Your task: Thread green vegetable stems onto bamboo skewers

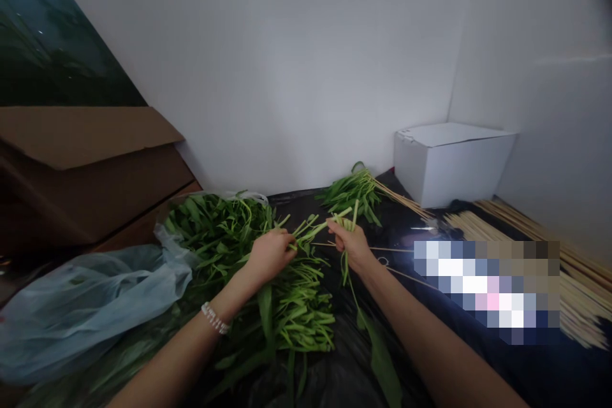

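Leafy green stems, which look like water spinach (306,312), lie in a heap under my hands, cut ends to the right. My left hand (273,255) is closed around a few stems near the top of this heap. Between finger and thumb, my right hand (351,241) grips several pale green stems, one with a long leaf (382,360) hanging down. Some stems reach across the small gap between the hands. Just beyond the right hand lies a bunch of greens on skewers (351,194). A thin stick passes behind the right wrist.
An open clear plastic bag (109,306) and more greens are at the left, beside a cardboard box (90,140). A white box (454,159) stands back right. Long wooden sticks (507,236) lie at the right, partly behind a pixelated patch. Black sheeting (344,370) covers the surface.
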Motion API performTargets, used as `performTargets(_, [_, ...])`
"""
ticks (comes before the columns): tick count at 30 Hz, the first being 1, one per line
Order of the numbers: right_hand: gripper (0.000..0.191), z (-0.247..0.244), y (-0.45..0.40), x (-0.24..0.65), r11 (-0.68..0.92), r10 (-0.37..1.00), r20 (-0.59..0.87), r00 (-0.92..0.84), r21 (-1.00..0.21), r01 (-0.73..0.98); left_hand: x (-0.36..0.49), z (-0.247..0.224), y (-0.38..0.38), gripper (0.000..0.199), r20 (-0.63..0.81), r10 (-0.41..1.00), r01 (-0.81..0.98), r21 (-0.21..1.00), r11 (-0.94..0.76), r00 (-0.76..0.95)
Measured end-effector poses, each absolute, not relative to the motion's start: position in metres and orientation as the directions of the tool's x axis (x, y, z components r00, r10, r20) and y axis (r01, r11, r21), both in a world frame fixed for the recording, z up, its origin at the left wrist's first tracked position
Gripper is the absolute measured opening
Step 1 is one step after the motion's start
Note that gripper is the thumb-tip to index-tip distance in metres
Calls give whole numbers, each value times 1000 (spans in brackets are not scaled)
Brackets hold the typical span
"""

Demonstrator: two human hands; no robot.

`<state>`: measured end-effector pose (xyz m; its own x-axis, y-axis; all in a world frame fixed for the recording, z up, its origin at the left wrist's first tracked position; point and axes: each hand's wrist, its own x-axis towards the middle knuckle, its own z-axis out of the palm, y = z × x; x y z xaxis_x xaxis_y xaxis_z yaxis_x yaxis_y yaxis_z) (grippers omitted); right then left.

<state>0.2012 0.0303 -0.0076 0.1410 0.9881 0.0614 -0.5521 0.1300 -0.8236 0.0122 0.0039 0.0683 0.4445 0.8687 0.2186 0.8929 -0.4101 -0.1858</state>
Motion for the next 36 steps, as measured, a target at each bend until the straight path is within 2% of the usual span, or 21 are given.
performTargets(2, [37,-7,31,202,116,990,47,135,-817,-565,12,67,2,17,258,869,902,-209,-377,423])
performTargets(5, [37,-8,31,201,100,992,39,119,-824,-557,11,63,1,28,280,881,920,-208,-333,382])
performTargets(8, [38,-8,30,199,108,991,44,130,-832,-544,11,59,2,23,267,862,894,-258,-367,431])
performTargets(14, [34,-9,31,198,97,991,34,126,-836,-540,14,59,5,12,329,760,819,-357,-449,560])
performTargets(17, [33,-13,32,195,51,994,-11,106,-822,-567,16,61,5,19,374,736,823,-324,-467,564])
performTargets(20, [34,-17,31,189,22,997,-29,75,-804,-594,18,61,8,21,461,771,894,-139,-426,439])
performTargets(22, [33,-19,32,186,11,998,-28,52,-785,-620,16,60,14,20,495,820,920,97,-379,286])
performTargets(25, [30,-19,36,193,-5,990,-103,101,-723,-691,0,64,29,21,494,869,828,491,-270,-10])
performTargets(26, [29,-19,38,198,-4,979,-148,139,-697,-717,-10,69,35,23,491,866,788,568,-237,-93])
performTargets(28, [29,-17,43,207,6,964,-198,179,-655,-756,-32,84,44,24,516,839,765,608,-214,-175])
performTargets(30, [29,-16,45,213,-6,973,-184,139,-622,-783,-52,101,46,24,536,821,746,625,-231,-195])
performTargets(32, [29,-15,45,214,-34,984,-161,81,-610,-792,-63,114,39,25,550,821,773,585,-248,-153])
performTargets(34, [27,-15,44,213,-59,985,-165,54,-611,-789,-61,116,24,29,568,823,856,436,-279,-21])
performTargets(36, [23,-14,43,212,-71,981,-185,54,-606,-792,-48,104,3,33,539,820,909,218,-355,192])
